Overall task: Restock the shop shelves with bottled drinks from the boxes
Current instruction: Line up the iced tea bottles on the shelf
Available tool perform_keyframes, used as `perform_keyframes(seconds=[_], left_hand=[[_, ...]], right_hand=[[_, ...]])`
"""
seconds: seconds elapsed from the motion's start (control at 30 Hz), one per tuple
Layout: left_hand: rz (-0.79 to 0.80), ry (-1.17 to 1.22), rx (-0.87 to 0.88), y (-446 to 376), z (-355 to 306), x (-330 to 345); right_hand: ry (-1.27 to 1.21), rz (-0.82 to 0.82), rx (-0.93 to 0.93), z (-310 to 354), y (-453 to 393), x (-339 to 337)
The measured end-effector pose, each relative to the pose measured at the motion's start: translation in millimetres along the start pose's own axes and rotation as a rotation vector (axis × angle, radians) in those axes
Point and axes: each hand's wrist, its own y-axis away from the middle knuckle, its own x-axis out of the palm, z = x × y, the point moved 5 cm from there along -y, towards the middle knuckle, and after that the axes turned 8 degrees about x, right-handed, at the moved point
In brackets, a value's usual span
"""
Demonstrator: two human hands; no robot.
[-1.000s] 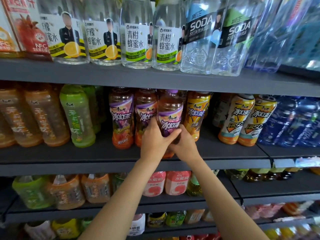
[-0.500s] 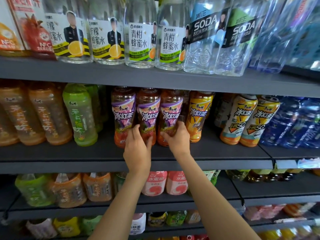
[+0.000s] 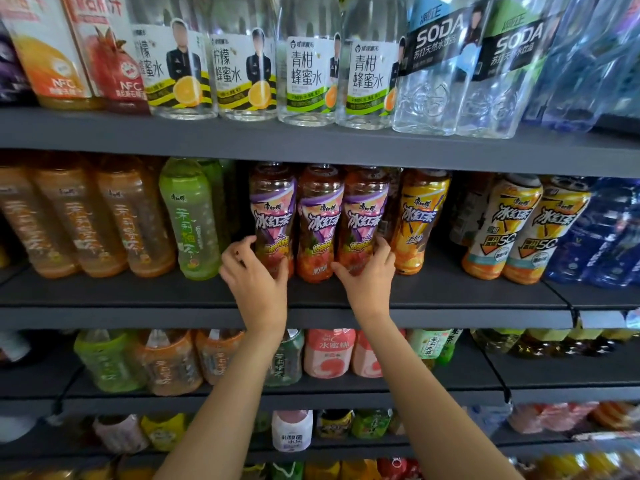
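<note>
Both hands clasp the row of three purple-labelled iced tea bottles on the middle shelf (image 3: 311, 296). Left hand (image 3: 254, 275) curls round the lower part of the left purple-labelled bottle (image 3: 273, 216), fingers wrapped on its far left side and thumb across its front. Right hand (image 3: 369, 271) cups the base of the right purple-labelled bottle (image 3: 363, 216), fingers curled round its right side and thumb reaching toward the middle purple-labelled bottle (image 3: 320, 220), which stands between the two, touching both neighbours. All three stand upright, labels facing out, set back from the shelf's near edge.

Just right of them stands a yellow-labelled iced tea bottle (image 3: 419, 220), and further right two more yellow-and-orange bottles (image 3: 526, 230), then blue water bottles (image 3: 609, 233). To the left are a green tea bottle (image 3: 190, 220) and a group of orange-tinted tea bottles (image 3: 86, 220).

On the top shelf (image 3: 311, 143) sit clear honey-water bottles (image 3: 273, 67), two SODA bottles (image 3: 478, 71) and juice cartons (image 3: 69, 50) at far left. Lower shelves hold pink peach drinks (image 3: 329, 353) and mixed small bottles, blurred.
</note>
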Motion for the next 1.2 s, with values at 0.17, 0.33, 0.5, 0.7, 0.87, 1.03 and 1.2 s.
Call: perform_keyframes(seconds=[0.17,0.33,0.5,0.7,0.87,1.03,1.2], left_hand=[[0.089,0.05,-0.087,-1,8,5],[-0.023,0.078,0.064,12,-17,-8],[0.105,0.136,0.392,32,-74,16],[0.2,0.085,0.356,39,-93,57],[0.087,0.057,0.194,45,-103,72],[0.162,0.286,0.125,54,-127,90],[0.199,0.32,0.019,45,-124,82]], right_hand=[[0.155,0.092,0.065,-4,2,7],[0.159,-0.044,-0.174,6,2,-34],[0.014,-0.109,0.103,-15,-58,-81],[0.101,0.207,0.075,-31,-87,-76],[0.133,0.252,-0.078,-30,-78,-76],[0.082,0.283,-0.249,-26,-56,-68],[0.006,0.674,-0.294,-34,-64,-78]])
